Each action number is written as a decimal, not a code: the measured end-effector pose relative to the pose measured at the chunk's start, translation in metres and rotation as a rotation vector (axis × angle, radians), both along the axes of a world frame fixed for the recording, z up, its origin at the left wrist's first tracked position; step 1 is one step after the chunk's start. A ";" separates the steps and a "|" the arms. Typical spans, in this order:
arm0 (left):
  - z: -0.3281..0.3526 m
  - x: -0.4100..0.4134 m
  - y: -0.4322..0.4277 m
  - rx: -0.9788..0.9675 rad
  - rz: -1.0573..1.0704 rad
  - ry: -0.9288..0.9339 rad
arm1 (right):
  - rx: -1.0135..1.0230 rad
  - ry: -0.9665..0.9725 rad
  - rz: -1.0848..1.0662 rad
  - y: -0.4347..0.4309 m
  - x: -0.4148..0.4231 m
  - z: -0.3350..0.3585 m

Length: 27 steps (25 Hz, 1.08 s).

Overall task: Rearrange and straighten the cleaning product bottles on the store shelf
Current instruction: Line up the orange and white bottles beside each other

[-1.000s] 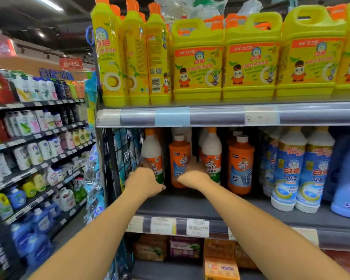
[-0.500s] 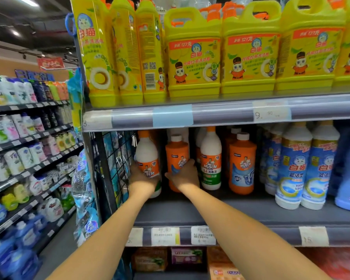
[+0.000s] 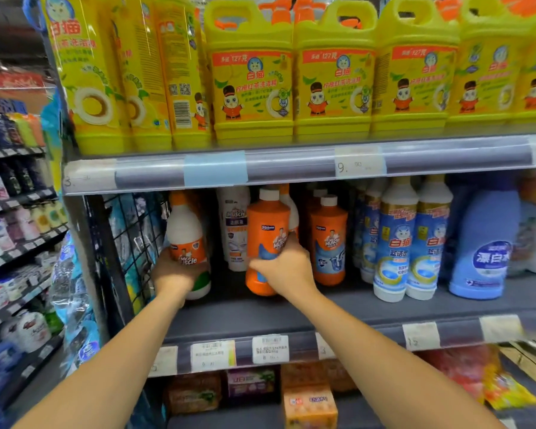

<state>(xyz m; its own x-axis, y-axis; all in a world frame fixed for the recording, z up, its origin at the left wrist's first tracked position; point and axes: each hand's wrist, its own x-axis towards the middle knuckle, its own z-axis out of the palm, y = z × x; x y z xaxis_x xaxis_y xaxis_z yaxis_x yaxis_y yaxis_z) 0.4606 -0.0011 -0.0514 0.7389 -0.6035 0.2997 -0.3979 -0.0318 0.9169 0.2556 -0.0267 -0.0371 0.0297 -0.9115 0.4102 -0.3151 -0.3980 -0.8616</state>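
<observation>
Now two hands (image 3: pixel 171 275) (image 3: pixel 288 270) grip two bottles (image 3: pixel 184 230) (image 3: pixel 266 224).

Rear bottles (image 3: pixel 234 230) half-hidden, price tags (image 3: pixel 212 356) illegible

Shop: price-tagged shelves (image 3: pixel 291 168) of bottles (image 3: pixel 328 239)

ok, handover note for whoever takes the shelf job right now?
Left hand grips the white bottle at the left end of the shelf, by the wire panel.
Right hand grips the orange bottle, slightly tilted, forward of the second orange bottle.
Done: blue-label bottles stand upright at the front.
Left: set both held bottles upright, in line, labels out.
</observation>
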 end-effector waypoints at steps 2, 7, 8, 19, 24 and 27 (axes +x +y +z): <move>0.000 -0.011 0.006 -0.048 -0.029 0.037 | -0.036 0.024 -0.057 0.004 -0.028 0.007; 0.011 -0.058 0.011 -0.051 -0.161 -0.035 | -0.021 0.034 -0.152 -0.003 -0.083 0.006; 0.016 -0.070 0.011 -0.052 -0.194 -0.041 | -0.025 0.047 -0.178 -0.004 -0.090 0.005; 0.015 -0.156 0.005 -0.040 -0.377 0.013 | 0.007 0.190 -0.252 -0.008 -0.115 -0.024; 0.008 -0.165 0.006 -0.024 -0.353 0.007 | 0.022 0.210 -0.234 -0.010 -0.120 -0.030; 0.004 -0.172 0.004 0.000 -0.330 -0.021 | 0.038 0.208 -0.112 -0.014 -0.127 -0.037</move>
<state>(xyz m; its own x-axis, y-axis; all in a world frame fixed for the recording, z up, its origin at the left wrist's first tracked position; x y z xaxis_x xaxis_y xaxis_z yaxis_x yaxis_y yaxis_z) 0.2887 0.0032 -0.0474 0.4968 -0.8095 0.3130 -0.4058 0.1022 0.9082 0.1284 -0.0408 -0.0742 0.0080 -0.9284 0.3714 -0.5282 -0.3193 -0.7868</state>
